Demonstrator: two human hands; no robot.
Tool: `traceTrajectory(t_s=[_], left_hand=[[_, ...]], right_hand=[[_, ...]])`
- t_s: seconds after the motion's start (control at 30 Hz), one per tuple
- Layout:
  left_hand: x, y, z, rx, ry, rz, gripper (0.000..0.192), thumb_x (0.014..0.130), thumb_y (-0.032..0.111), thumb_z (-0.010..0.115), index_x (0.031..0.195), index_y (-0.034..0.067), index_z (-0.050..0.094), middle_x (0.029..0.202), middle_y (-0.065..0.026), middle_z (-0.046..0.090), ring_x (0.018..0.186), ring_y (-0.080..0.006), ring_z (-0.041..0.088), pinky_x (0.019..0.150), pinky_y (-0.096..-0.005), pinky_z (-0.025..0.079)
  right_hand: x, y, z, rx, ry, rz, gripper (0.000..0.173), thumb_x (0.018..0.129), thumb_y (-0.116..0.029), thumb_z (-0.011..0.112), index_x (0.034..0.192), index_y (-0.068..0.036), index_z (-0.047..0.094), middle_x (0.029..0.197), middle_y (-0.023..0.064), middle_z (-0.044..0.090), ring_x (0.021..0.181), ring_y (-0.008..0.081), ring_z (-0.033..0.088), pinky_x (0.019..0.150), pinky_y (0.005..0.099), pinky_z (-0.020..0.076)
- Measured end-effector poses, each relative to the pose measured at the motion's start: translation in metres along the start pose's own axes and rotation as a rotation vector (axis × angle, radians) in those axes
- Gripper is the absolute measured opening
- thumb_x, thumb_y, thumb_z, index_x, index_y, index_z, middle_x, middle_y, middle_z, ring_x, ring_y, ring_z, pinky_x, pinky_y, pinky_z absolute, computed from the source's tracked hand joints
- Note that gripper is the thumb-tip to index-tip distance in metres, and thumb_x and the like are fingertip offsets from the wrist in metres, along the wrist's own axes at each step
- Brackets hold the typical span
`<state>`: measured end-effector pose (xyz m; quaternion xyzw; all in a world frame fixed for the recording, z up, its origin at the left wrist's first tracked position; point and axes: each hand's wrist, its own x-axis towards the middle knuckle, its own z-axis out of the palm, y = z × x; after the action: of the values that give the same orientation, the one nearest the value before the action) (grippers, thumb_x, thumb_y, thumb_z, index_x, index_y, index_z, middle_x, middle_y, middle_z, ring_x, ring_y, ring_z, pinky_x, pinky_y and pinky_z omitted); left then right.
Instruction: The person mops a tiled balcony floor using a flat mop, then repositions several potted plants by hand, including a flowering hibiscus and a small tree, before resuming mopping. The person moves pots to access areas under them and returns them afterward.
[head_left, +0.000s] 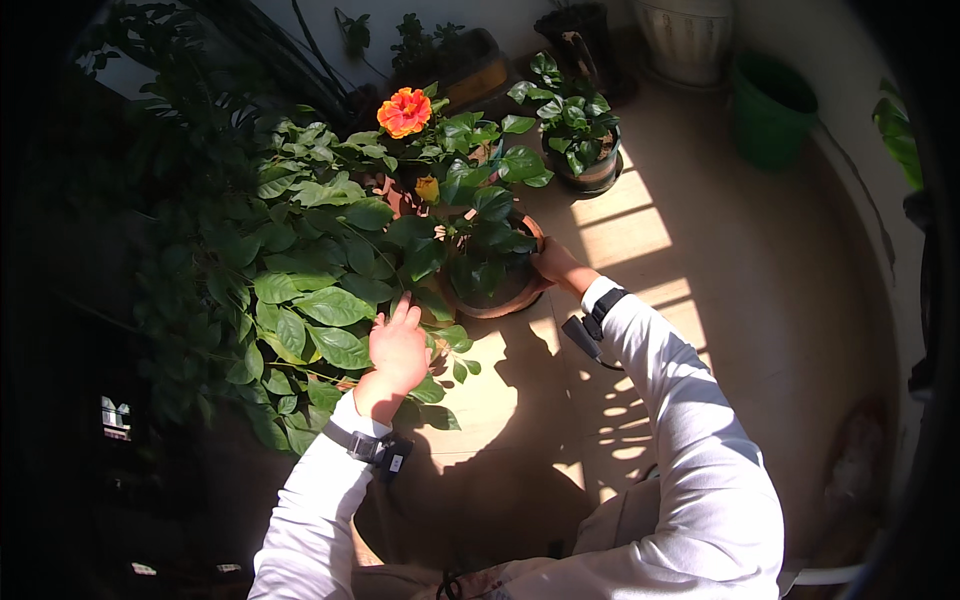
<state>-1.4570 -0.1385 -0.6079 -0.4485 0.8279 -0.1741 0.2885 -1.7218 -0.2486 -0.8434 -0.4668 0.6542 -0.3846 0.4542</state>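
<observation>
My right hand (556, 265) grips the right rim of a round terracotta flower pot (501, 309), its fingers partly hidden at the rim. A leafy green plant (491, 240) fills much of the pot's mouth. To the left, my left hand (397, 341) reaches into dense broad-leaved foliage (330, 307) with its fingers extended, the tips at the leaves beside the pot. I see nothing held in it, though its underside is hidden. Above the pot are a yellow bud (427, 189) and an open orange-red hibiscus flower (405, 113).
Behind stands a smaller potted plant (577, 127) in a dark pot. Farther back are a long planter (476, 79), a pale ceramic pot (690, 37) and a green plastic bucket (772, 112) by the wall. Sunlight and shadows cross the tiled floor (630, 232).
</observation>
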Motion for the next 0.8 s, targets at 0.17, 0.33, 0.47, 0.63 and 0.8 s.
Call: traceTrajectory(t_s=[0.17, 0.33, 0.47, 0.63, 0.8], left_hand=[[-0.005, -0.012, 0.022, 0.086, 0.116, 0.044, 0.034, 0.076, 0.037, 0.072, 0.095, 0.009, 0.074, 0.139, -0.0038, 0.048, 0.145, -0.0223, 0.023, 0.109, -0.0506, 0.034], [-0.005, -0.015, 0.032, 0.120, 0.144, 0.042, 0.029, 0.076, 0.030, 0.068, 0.097, 0.011, 0.074, 0.141, -0.0009, 0.046, 0.146, -0.0214, 0.020, 0.106, -0.0513, 0.036], [-0.004, -0.015, 0.030, 0.113, 0.109, 0.019, 0.037, 0.076, 0.037, 0.071, 0.102, 0.011, 0.072, 0.141, -0.0026, 0.046, 0.147, -0.0225, 0.019, 0.110, -0.0512, 0.032], [-0.009, -0.016, 0.020, 0.080, 0.080, 0.053, 0.038, 0.081, 0.036, 0.068, 0.105, 0.007, 0.070, 0.142, -0.0060, 0.043, 0.147, -0.0254, 0.018, 0.109, -0.0519, 0.033], [-0.005, -0.016, 0.019, 0.067, 0.072, 0.034, 0.036, 0.081, 0.035, 0.068, 0.105, 0.008, 0.071, 0.143, -0.0052, 0.042, 0.147, -0.0239, 0.018, 0.108, -0.0511, 0.033]], right_hand=[[0.008, 0.002, -0.001, -0.046, -0.065, -0.020, 0.052, 0.079, -0.021, 0.067, 0.119, 0.010, 0.055, 0.109, 0.0311, 0.064, 0.100, 0.0416, 0.065, 0.084, 0.0430, 0.0531], [0.009, 0.017, -0.002, -0.110, -0.036, 0.070, 0.058, 0.079, -0.023, 0.067, 0.126, 0.008, 0.051, 0.116, 0.0313, 0.062, 0.107, 0.0412, 0.063, 0.087, 0.0418, 0.0532], [-0.010, 0.018, -0.011, 0.009, -0.092, 0.093, 0.056, 0.080, -0.018, 0.065, 0.126, 0.010, 0.049, 0.108, 0.0283, 0.064, 0.092, 0.0385, 0.066, 0.072, 0.0417, 0.0556], [-0.057, 0.000, -0.047, 0.175, -0.131, 0.121, 0.040, 0.084, -0.009, 0.058, 0.118, 0.012, 0.052, 0.090, 0.0216, 0.068, 0.064, 0.0316, 0.070, 0.047, 0.0413, 0.0604], [-0.066, -0.008, -0.079, 0.079, -0.201, 0.091, 0.039, 0.085, -0.009, 0.057, 0.118, 0.011, 0.052, 0.091, 0.0206, 0.068, 0.064, 0.0303, 0.070, 0.050, 0.0401, 0.0606]])
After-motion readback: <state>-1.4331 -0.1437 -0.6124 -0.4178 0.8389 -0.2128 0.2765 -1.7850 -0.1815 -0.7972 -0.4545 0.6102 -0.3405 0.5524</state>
